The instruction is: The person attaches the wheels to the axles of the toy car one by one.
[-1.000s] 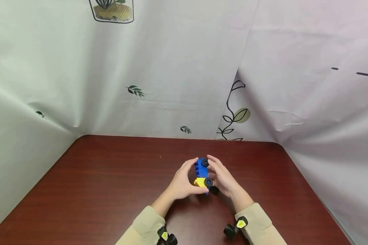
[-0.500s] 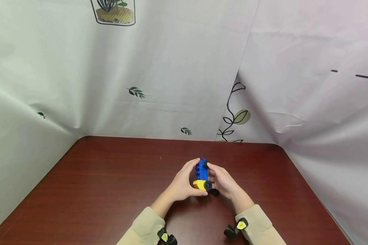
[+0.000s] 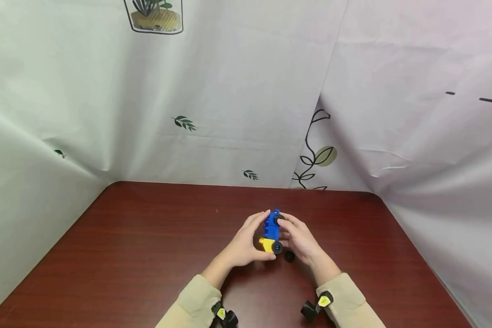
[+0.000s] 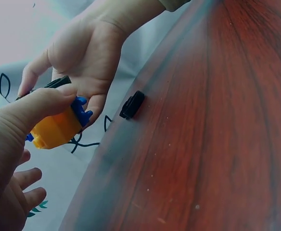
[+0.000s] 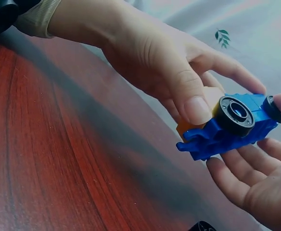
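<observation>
In the head view a small toy car (image 3: pixel 272 231) of blue and yellow bricks with black wheels is held up between both hands. My left hand (image 3: pixel 243 243) grips it lengthwise, thumb at the yellow brick (image 4: pixel 58 129) end and forefinger at the far blue end. My right hand (image 3: pixel 298 239) pinches the far wheel (image 5: pixel 274 109), its thumb on the wheel's face and other fingers under the blue base (image 5: pixel 217 144). The near wheel (image 5: pixel 235 116) sits beside the left thumb. A loose black wheel (image 4: pixel 132 104) lies on the table below.
The dark red wooden table (image 3: pixel 139 246) spreads around the hands. Pale printed cloth (image 3: pixel 238 91) hangs behind it and along both sides. A small black camera (image 3: pixel 228 320) is strapped at the left wrist, another camera (image 3: pixel 309 310) at the right.
The car has tilted and shifted slightly within the hands. The right thumb and fingers have closed in on its far wheel. The loose wheel on the table now shows apart from the car.
</observation>
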### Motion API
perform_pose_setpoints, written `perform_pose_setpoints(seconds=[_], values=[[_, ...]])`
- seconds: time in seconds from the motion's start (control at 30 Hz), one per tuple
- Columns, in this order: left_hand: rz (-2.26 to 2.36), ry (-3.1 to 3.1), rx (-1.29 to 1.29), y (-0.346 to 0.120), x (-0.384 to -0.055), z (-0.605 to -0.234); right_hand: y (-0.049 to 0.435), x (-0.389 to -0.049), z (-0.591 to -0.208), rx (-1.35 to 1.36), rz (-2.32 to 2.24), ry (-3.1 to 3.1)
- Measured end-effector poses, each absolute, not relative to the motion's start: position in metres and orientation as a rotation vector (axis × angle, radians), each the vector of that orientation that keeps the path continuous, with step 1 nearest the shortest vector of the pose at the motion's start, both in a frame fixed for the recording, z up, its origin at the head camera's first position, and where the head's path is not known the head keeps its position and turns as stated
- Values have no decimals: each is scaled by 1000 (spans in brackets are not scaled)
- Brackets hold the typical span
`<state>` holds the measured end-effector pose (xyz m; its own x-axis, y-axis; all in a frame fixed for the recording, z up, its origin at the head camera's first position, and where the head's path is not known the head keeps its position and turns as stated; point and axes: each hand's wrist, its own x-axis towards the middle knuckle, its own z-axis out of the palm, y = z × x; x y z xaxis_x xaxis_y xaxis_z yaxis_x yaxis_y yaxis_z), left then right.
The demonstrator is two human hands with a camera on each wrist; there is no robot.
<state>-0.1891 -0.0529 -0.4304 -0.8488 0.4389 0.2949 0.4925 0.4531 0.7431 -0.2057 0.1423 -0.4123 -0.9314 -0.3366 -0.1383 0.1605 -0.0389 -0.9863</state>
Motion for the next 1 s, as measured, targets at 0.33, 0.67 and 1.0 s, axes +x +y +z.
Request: perform_pose_setpoints(seconds=[0.33, 0.67, 1.0], values=[[-1583, -2590, -771, -56, -190, -428, 137, -206, -413, -252, -2086, 1994], [-1843, -2531, -617, -56, -194, -432, 138, -201, -414, -440, -2074, 2161], [-2434, -2339, -321, -52, -195, -430, 139, -195, -409, -672, -2023, 2261]])
